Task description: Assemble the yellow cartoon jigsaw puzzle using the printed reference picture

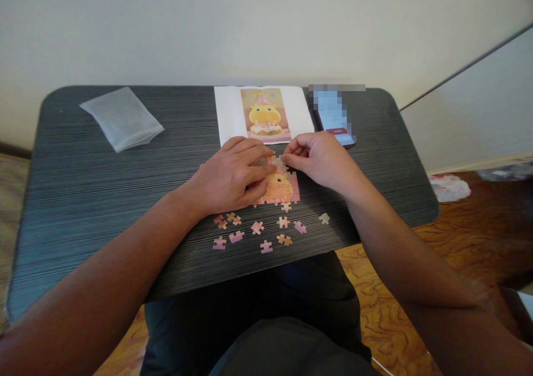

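Note:
A partly built jigsaw puzzle [283,190] with a yellow duck picture lies in the middle of the dark table [83,187]. My left hand [233,176] lies flat on its left side, fingers stretched out and pressing on the pieces. My right hand [318,159] is curled at the puzzle's top right edge, fingertips pinched on a small puzzle piece [283,158]. Several loose pieces [258,229] are scattered on the table in front of the puzzle.
A printed reference picture [263,115] of the duck lies behind the puzzle. A phone [335,121] rests to its right. A clear plastic bag [122,118] sits at the table's far left. A wall stands behind; wooden floor to the right.

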`<state>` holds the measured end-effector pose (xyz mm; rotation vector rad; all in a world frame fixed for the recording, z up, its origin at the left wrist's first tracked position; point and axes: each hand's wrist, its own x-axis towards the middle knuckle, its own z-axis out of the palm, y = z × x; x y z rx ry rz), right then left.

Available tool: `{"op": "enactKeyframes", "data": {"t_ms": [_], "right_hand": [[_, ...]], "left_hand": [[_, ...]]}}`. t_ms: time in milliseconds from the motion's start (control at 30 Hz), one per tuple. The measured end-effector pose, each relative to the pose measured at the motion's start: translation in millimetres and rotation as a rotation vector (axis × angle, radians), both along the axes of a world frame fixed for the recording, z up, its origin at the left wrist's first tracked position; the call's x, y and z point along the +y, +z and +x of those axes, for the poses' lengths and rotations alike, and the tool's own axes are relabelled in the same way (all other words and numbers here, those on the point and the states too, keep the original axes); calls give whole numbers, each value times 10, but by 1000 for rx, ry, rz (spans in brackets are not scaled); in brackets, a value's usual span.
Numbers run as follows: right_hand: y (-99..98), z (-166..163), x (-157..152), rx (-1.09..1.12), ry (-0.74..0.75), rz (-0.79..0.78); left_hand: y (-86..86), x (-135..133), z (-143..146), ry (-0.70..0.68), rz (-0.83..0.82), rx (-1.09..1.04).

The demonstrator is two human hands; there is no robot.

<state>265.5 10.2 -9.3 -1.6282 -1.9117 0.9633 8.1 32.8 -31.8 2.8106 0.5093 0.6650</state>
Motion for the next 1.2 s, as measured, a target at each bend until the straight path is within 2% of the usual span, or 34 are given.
{"op": "enactKeyframes", "data": {"t_ms": [500, 633, 733, 833, 933, 1200], "right_hand": [[-31, -13, -5, 5, 29, 32], [93, 62, -63, -7, -39, 129], [265, 282, -185, -100, -97, 185], [377, 564, -336, -211, 8, 119], [373, 755, -445, -343, 84, 121], [198, 675, -395, -401, 174, 166]], "left_hand": [[9, -24, 53, 28, 23, 76], [-5, -20, 57, 33, 33, 80], [-6, -17, 56, 33, 35, 68], [4, -16, 54, 29, 14, 74], [4, -13, 51, 25, 8, 69], [-13, -9, 44, 29, 6, 73]]}}
